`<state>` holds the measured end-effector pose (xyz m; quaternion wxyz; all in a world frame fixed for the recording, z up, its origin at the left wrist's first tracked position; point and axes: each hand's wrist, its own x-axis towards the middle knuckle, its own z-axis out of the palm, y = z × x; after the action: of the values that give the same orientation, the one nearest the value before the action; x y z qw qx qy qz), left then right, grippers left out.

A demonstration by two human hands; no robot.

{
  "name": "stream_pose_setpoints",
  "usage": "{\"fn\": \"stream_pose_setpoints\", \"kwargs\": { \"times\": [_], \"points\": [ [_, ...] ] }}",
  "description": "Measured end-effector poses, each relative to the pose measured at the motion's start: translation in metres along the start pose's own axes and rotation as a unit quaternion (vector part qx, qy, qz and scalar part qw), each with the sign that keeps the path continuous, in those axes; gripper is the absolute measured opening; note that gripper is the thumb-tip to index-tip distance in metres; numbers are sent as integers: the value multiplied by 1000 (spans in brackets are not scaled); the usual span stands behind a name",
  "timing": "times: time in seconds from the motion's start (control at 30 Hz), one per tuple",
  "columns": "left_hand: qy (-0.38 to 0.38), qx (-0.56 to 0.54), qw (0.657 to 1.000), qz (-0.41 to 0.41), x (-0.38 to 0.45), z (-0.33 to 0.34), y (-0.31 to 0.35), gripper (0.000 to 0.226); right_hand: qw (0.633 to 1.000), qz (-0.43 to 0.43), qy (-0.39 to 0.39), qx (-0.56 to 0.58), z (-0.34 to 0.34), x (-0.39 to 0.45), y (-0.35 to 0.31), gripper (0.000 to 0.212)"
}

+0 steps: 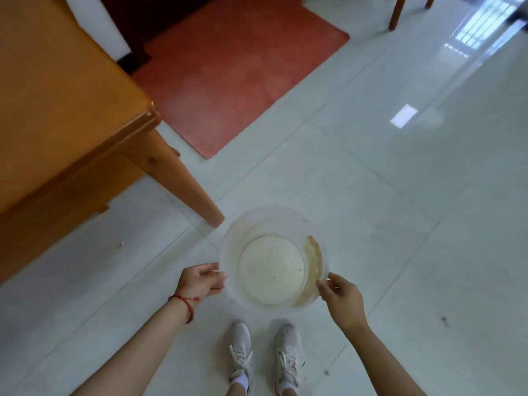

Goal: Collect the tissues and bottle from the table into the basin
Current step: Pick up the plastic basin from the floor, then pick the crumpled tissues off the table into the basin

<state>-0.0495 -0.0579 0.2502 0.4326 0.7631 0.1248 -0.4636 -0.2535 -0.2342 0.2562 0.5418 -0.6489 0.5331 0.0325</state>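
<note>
A round translucent white basin (251, 221) is held above the floor in front of me, its inside holding nothing but a brownish stain along the right wall. My left hand (201, 281) grips its left rim, with a red string on that wrist. My right hand (341, 300) pinches the right rim. The wooden table (57, 104) stands at the left; the part of its top in view is bare. No tissues or bottle are in view.
A table leg (183, 181) slants down to the floor just left of the basin. A red mat (228, 72) lies on the white tiled floor (400, 210) beyond. My two white shoes (265, 355) are below the basin. Chair legs (397, 12) stand at the far top right.
</note>
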Motion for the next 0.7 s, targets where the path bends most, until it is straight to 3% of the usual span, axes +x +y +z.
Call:
{"fn": "stream_pose_setpoints", "kwargs": {
  "times": [0.37, 0.7],
  "points": [
    [-23, -49, 994, 92, -139, 19, 130, 42, 994, -84, 59, 41, -120, -84, -110, 15],
    [-30, -99, 978, 181, -229, 55, 222, 43, 981, -157, 103, 54, -224, -112, -178, 20]
  ]
}}
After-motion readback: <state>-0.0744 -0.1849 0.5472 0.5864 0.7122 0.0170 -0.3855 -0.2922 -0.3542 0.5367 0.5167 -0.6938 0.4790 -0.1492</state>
